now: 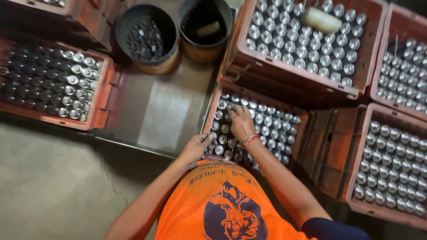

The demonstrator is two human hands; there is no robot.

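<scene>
A reddish-brown plastic crate (pixel 212 116) full of silver-capped bottles (pixel 271 129) sits right in front of me. My right hand (pixel 241 123), with red and pale bands at the wrist, lies palm down on the bottle tops near the crate's left side, fingers reaching among the caps. At the crate's near-left corner, my left hand (pixel 195 147) has its fingers curled against the rim and the nearest bottles. Whether either hand grips a bottle is hidden. My orange shirt (pixel 222 204) fills the bottom of the view.
More crates of capped bottles stand at the back right (pixel 356 91), far right (pixel 402 58), near right (pixel 351 195) and left (pixel 100 95). A pale cylinder (pixel 322 19) lies on the back crate. Two round buckets (pixel 147 38) (pixel 205 26) stand behind a metal sheet (pixel 155 111).
</scene>
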